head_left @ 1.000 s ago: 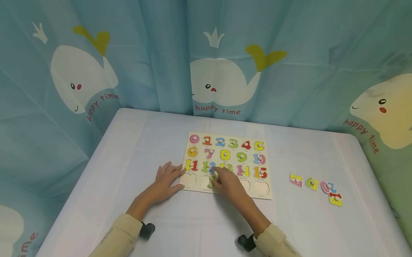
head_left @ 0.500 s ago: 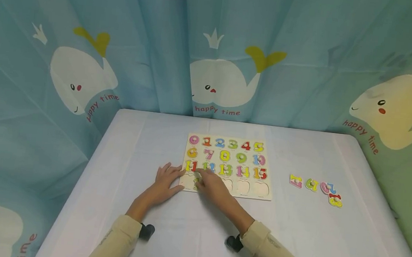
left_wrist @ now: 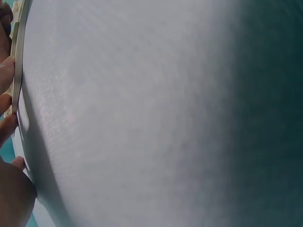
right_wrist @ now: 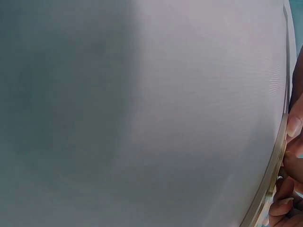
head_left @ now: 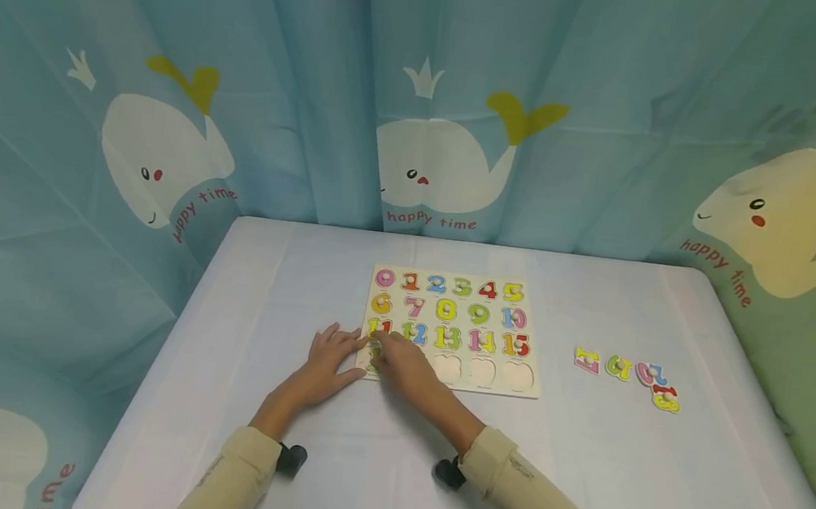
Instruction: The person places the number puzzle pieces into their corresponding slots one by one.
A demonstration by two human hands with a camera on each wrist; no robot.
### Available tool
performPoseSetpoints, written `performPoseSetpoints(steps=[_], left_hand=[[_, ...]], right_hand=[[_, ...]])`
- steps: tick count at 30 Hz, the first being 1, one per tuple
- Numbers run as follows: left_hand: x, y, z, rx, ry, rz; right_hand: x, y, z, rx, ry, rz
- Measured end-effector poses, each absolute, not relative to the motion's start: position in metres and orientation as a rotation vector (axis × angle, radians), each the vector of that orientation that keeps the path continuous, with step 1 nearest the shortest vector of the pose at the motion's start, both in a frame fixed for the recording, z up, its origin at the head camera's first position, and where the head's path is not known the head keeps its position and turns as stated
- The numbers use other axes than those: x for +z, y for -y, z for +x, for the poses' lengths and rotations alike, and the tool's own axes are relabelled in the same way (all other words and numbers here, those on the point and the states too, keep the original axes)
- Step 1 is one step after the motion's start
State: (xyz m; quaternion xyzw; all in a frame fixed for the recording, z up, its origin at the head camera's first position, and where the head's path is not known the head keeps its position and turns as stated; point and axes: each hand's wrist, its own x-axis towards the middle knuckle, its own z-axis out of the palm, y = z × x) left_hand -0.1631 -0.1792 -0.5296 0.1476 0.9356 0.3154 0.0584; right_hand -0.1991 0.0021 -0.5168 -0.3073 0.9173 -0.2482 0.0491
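A wooden number puzzle board (head_left: 463, 385) lies on the white table, its upper rows filled with coloured knobbed numbers. My right hand (head_left: 407, 368) pinches a greenish number puzzle piece (head_left: 373, 360) over the leftmost recess of the bottom row. Fingers hide most of that piece. My left hand (head_left: 325, 362) rests on the table with its fingers spread, fingertips at the board's left edge. In the left wrist view, fingers (left_wrist: 6, 125) touch the board's side. The right wrist view catches fingers (right_wrist: 294, 125) and the board's edge (right_wrist: 267, 184) only at its right margin.
Right of the board lie several loose pieces: a yellow-pink 17 (head_left: 587, 360), a green-yellow piece (head_left: 618, 367), a pink-blue piece (head_left: 651, 374) and a red-yellow piece (head_left: 665, 398). The last two touch or overlap. A whale-print curtain (head_left: 304, 111) hangs around the table.
My right hand has moved left along the bottom row with the puzzle piece, from near the second recess to the first. The left hand has stayed in place.
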Motion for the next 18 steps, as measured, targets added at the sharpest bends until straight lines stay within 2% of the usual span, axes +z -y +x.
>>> performPoseSetpoints(steps=[9,18], left_hand=[[-0.5297,0.1779,-0.1625,0.99,-2.839,0.463],[-0.5318,0.1787,-0.1637,0.92,-2.855,0.442]], right_hand=[[-0.5171,0.0045,-0.2013,-0.852,-2.764,-1.048],[-0.5155,0.0073,-0.2028,-0.821,-2.713,-1.016]])
